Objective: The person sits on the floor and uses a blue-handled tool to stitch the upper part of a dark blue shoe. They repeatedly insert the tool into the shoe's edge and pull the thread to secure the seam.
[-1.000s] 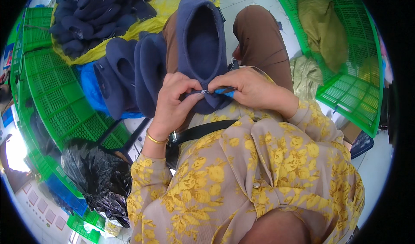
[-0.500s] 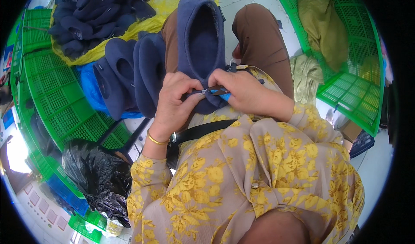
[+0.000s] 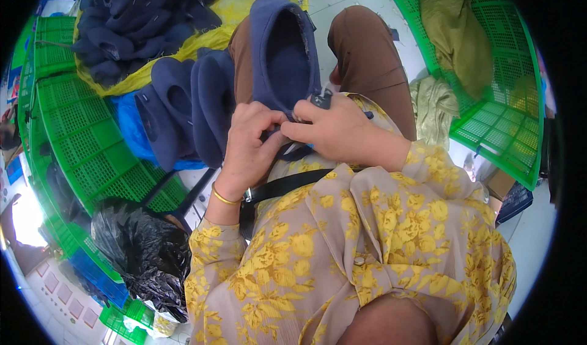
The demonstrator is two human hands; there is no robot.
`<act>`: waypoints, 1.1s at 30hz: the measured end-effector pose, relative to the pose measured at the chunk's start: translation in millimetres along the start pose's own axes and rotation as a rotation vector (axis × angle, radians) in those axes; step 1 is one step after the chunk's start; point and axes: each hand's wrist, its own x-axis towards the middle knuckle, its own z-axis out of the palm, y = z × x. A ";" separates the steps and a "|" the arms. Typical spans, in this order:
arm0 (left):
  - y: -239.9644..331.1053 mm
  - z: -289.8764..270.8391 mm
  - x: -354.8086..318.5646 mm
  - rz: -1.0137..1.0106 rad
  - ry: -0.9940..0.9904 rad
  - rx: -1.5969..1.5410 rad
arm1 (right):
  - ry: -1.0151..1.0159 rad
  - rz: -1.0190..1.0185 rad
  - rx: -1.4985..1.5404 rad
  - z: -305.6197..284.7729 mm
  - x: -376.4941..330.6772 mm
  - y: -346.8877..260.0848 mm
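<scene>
A navy-blue felt slipper (image 3: 263, 58) stands toe away from me between my knees, its dark opening facing up. My left hand (image 3: 247, 140) is closed at its heel end, thumb and forefinger pinching the edge. Right beside it, my right hand (image 3: 336, 125) is closed, its fingertips meeting the left ones at the heel. A small dark pair of snips (image 3: 321, 99) sticks up out of my right hand; its blades are mostly hidden by the fingers. What exactly lies between the two sets of fingertips is covered.
Several matching slippers (image 3: 177, 94) stand in a row at my left on blue plastic. Beyond them a yellow sack (image 3: 229, 36) holds a heap of navy slippers. Green plastic crates (image 3: 79, 125) flank both sides; a black plastic bag (image 3: 140, 241) sits by my left elbow.
My right hand has turned, so the snips' blades no longer show at the heel and their dark end points up. Its fingertips have closed in against my left hand's.
</scene>
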 end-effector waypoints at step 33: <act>4.5 8.5 -3.8 -0.018 0.100 -0.071 | 0.185 -0.047 1.961 -113.4 -53.3 -49.9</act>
